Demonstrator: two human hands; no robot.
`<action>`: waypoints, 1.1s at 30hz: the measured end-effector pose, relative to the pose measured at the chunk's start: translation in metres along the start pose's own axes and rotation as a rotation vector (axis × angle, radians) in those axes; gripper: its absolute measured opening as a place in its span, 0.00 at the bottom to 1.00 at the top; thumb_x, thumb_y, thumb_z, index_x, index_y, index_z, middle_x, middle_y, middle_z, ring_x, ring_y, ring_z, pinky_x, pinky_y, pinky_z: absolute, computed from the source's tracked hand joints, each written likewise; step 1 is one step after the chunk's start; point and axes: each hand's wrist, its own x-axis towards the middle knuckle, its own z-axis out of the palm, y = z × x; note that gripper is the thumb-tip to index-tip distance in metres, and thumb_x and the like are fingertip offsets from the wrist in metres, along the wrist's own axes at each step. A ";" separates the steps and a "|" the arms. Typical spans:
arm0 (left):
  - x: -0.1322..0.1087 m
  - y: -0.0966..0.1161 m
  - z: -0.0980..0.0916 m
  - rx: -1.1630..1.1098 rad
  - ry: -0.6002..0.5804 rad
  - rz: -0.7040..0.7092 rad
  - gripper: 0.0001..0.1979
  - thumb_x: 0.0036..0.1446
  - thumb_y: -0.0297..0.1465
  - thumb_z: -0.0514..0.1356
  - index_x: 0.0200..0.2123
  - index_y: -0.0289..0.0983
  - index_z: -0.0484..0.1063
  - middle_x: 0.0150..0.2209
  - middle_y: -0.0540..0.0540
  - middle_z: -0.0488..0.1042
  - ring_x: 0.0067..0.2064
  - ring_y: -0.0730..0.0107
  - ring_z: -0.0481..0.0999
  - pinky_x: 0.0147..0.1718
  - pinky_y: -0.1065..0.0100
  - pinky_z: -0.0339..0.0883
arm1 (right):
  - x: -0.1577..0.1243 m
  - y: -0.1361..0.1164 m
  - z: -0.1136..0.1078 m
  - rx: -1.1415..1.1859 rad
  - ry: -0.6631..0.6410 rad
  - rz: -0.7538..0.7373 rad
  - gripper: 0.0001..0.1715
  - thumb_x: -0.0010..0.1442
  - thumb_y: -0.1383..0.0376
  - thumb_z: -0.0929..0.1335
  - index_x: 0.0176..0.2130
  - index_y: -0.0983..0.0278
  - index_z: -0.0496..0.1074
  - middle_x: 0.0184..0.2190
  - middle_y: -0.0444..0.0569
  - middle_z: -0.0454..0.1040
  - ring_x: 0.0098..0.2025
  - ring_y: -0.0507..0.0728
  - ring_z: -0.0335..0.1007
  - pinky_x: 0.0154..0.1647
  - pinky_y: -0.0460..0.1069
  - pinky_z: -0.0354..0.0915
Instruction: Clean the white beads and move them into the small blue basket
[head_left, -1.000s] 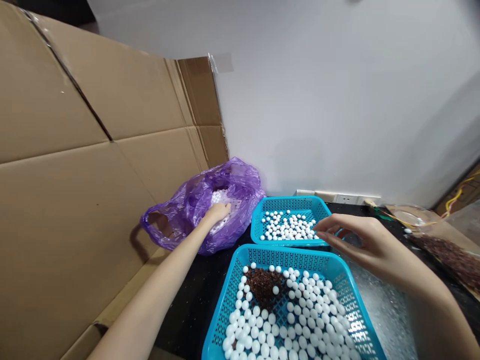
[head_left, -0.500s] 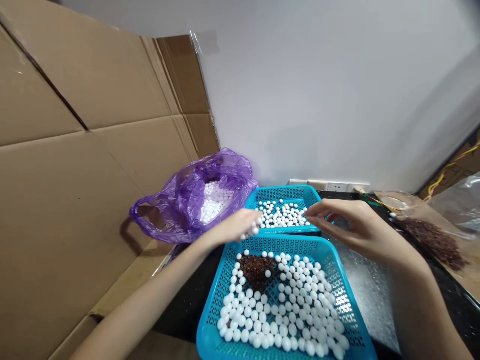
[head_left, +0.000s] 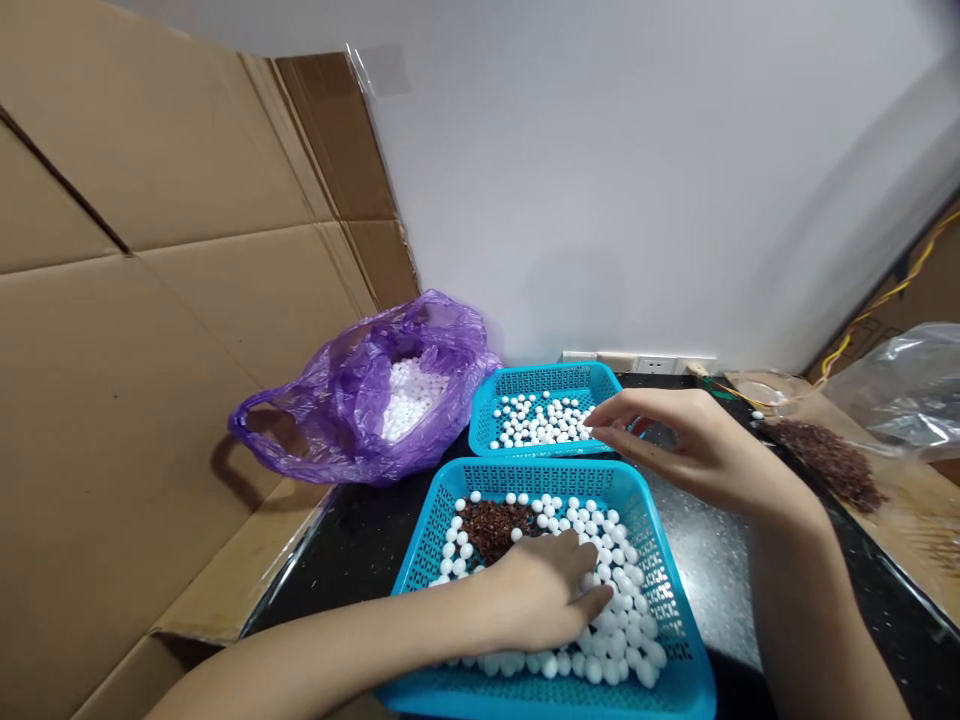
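Note:
My left hand (head_left: 547, 590) reaches down into the front blue basket (head_left: 652, 490), over many small white balls (head_left: 619, 630). Its thumb stands apart from the curved fingers, and the palm side is hidden. My right hand (head_left: 675, 440) hovers by the right side of the rear blue basket (head_left: 487, 410), thumb and forefinger pinched at a white ball. More white balls (head_left: 551, 425) lie spread over that basket's floor. A heap of dark brown crumbly bits (head_left: 491, 528) sits in the front basket's far left part, beyond my left hand.
A purple plastic bag (head_left: 352, 400) of white balls (head_left: 412, 395) leans left of the rear basket. Tall cardboard (head_left: 180, 330) stands at left. At right, brown flakes (head_left: 829, 465) and a clear bag (head_left: 900, 390) lie on the black counter (head_left: 720, 570). Wall sockets (head_left: 652, 364) sit behind.
My left hand, which held several white balls near the rear basket, has moved down and toward me into the front basket. The view has shifted slightly; my right hand stays by the rear basket.

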 end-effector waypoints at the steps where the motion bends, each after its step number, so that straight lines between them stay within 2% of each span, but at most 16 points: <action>1: -0.004 0.001 -0.001 -0.026 -0.006 -0.003 0.16 0.60 0.41 0.49 0.39 0.36 0.69 0.38 0.43 0.74 0.39 0.60 0.74 0.36 0.64 0.65 | 0.000 0.000 0.000 0.002 -0.001 0.000 0.12 0.63 0.60 0.63 0.37 0.62 0.73 0.35 0.47 0.76 0.35 0.53 0.71 0.34 0.48 0.67; 4: -0.016 0.000 -0.013 -0.147 -0.046 -0.047 0.17 0.57 0.43 0.53 0.44 0.39 0.67 0.43 0.44 0.73 0.42 0.59 0.74 0.39 0.65 0.66 | 0.000 -0.001 -0.001 0.010 -0.001 -0.009 0.12 0.63 0.60 0.63 0.37 0.63 0.73 0.34 0.47 0.76 0.35 0.53 0.71 0.34 0.48 0.67; 7: -0.025 -0.010 -0.032 -0.305 -0.026 -0.133 0.22 0.56 0.42 0.55 0.51 0.40 0.64 0.48 0.44 0.72 0.46 0.60 0.73 0.43 0.66 0.65 | -0.001 -0.002 -0.002 0.017 0.000 -0.011 0.11 0.63 0.61 0.63 0.37 0.63 0.72 0.35 0.47 0.76 0.35 0.53 0.71 0.35 0.48 0.67; 9: -0.030 -0.021 -0.046 -0.408 -0.017 -0.184 0.21 0.57 0.40 0.54 0.52 0.39 0.64 0.47 0.43 0.74 0.46 0.61 0.74 0.43 0.66 0.66 | -0.002 -0.001 -0.002 0.016 -0.005 -0.006 0.11 0.63 0.61 0.63 0.37 0.63 0.72 0.35 0.47 0.76 0.36 0.53 0.71 0.35 0.47 0.67; 11: -0.032 -0.032 -0.057 -0.539 -0.059 -0.160 0.18 0.59 0.37 0.53 0.51 0.39 0.65 0.44 0.46 0.75 0.44 0.65 0.74 0.42 0.68 0.66 | -0.002 0.001 -0.003 0.005 -0.014 0.000 0.11 0.63 0.61 0.63 0.37 0.63 0.72 0.35 0.47 0.76 0.36 0.53 0.71 0.35 0.47 0.67; 13: -0.030 -0.039 -0.062 -0.553 -0.027 -0.103 0.14 0.60 0.34 0.51 0.47 0.40 0.69 0.42 0.48 0.76 0.42 0.68 0.75 0.40 0.70 0.66 | -0.001 0.003 -0.003 -0.009 -0.019 0.004 0.11 0.63 0.61 0.63 0.37 0.63 0.72 0.35 0.47 0.76 0.35 0.53 0.71 0.35 0.47 0.67; 15: -0.022 -0.041 -0.058 -0.456 0.057 -0.039 0.13 0.61 0.32 0.50 0.42 0.39 0.73 0.40 0.48 0.77 0.42 0.68 0.75 0.41 0.70 0.65 | 0.000 0.004 -0.003 -0.026 -0.018 0.007 0.12 0.63 0.60 0.62 0.37 0.63 0.72 0.35 0.48 0.76 0.35 0.53 0.71 0.35 0.47 0.67; 18: 0.002 -0.037 -0.040 -0.208 0.134 0.074 0.11 0.60 0.30 0.52 0.39 0.37 0.75 0.39 0.45 0.76 0.41 0.65 0.74 0.41 0.67 0.64 | 0.000 0.004 -0.002 -0.049 -0.016 0.006 0.13 0.63 0.59 0.62 0.38 0.63 0.73 0.35 0.48 0.76 0.35 0.53 0.71 0.34 0.47 0.67; 20: 0.022 -0.034 -0.026 -0.085 0.121 0.174 0.10 0.58 0.28 0.54 0.38 0.38 0.75 0.38 0.46 0.76 0.40 0.67 0.74 0.41 0.68 0.64 | -0.001 0.003 -0.001 -0.053 -0.015 0.006 0.13 0.63 0.59 0.62 0.37 0.63 0.73 0.34 0.48 0.76 0.34 0.53 0.71 0.33 0.47 0.66; 23: 0.047 -0.029 -0.013 0.176 0.026 0.133 0.07 0.54 0.32 0.60 0.36 0.41 0.76 0.37 0.46 0.75 0.40 0.62 0.73 0.41 0.64 0.63 | -0.002 0.002 -0.002 -0.045 -0.012 0.005 0.12 0.63 0.59 0.62 0.36 0.62 0.72 0.34 0.47 0.76 0.34 0.53 0.71 0.33 0.47 0.66; 27: 0.059 -0.028 -0.012 0.227 -0.043 0.137 0.07 0.53 0.34 0.61 0.36 0.44 0.77 0.36 0.47 0.74 0.39 0.63 0.73 0.39 0.65 0.62 | -0.003 0.002 -0.005 -0.043 0.001 -0.006 0.10 0.63 0.61 0.63 0.37 0.63 0.72 0.34 0.46 0.76 0.34 0.52 0.71 0.34 0.46 0.65; 33: 0.061 -0.027 -0.007 0.218 -0.029 0.160 0.07 0.52 0.35 0.62 0.35 0.41 0.77 0.37 0.46 0.74 0.40 0.63 0.73 0.40 0.64 0.62 | -0.004 0.002 -0.010 -0.051 -0.002 -0.012 0.10 0.62 0.62 0.63 0.37 0.63 0.72 0.34 0.46 0.76 0.33 0.52 0.70 0.32 0.46 0.65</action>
